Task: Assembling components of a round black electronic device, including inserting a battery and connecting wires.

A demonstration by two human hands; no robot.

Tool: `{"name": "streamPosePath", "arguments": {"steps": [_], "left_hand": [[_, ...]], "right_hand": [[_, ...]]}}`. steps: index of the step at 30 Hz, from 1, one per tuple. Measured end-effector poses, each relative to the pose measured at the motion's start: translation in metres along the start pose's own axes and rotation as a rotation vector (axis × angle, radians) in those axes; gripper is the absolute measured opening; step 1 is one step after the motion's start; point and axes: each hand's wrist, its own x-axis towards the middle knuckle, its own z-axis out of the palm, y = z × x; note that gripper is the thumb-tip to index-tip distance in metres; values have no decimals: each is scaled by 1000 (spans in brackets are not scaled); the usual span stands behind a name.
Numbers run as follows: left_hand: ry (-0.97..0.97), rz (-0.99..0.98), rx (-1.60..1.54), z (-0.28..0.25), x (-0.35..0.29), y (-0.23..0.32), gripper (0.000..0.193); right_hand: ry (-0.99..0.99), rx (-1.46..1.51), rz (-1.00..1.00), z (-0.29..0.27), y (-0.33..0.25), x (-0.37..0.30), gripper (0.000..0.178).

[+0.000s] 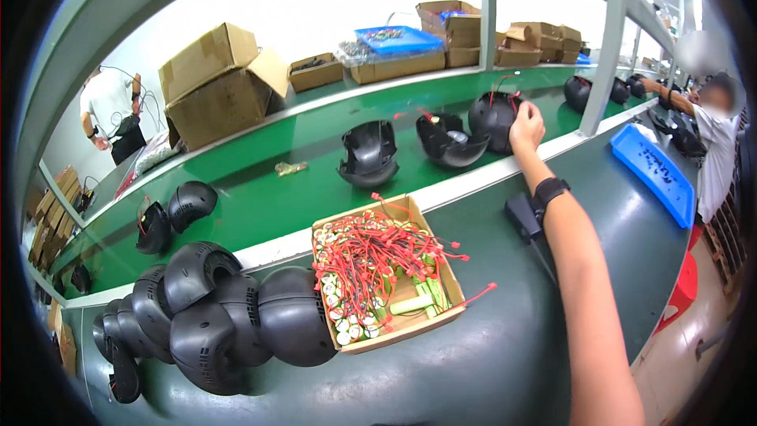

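Observation:
My right hand (527, 128) reaches out over the green conveyor belt (276, 197), its fingers closed at the right edge of a black rounded plastic shell (490, 122). Thin red wires (505, 88) stick up from that shell, close to my fingertips. Exactly where the fingers grip is partly hidden. To its left on the belt lie an open black shell (451, 142) with wires inside and another hollow one (369, 154). Nearer to me, a cardboard box (410, 334) holds many green battery packs with red and black leads (378, 248). My left hand is out of sight.
Black shells (205, 331) are heaped left of the box on the dark green table (473, 371). A blue tray (654, 173) of small parts lies at right, near a co-worker (717, 142). A metal post (605, 47) rises beside the belt. Cartons (213, 83) stand behind.

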Motion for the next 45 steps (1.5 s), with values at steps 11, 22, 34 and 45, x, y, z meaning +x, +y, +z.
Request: {"name": "streamPosePath", "arguments": {"steps": [11,22,34,45], "left_hand": [[33,25,29,-1,4,-4,36],[31,6,81,5,2,1,29],[322,433,477,8,-2,-10,45],[107,539,665,0,-5,3,55]], "right_hand": [[-600,-123,-672,-39,-124,-47,30],[-1093,-227,-276,-124,-118,-36,15],[-1068,480,864,-387,-174,-209,10],[-1139,212,-290,-370,-170,-229,19]]}}
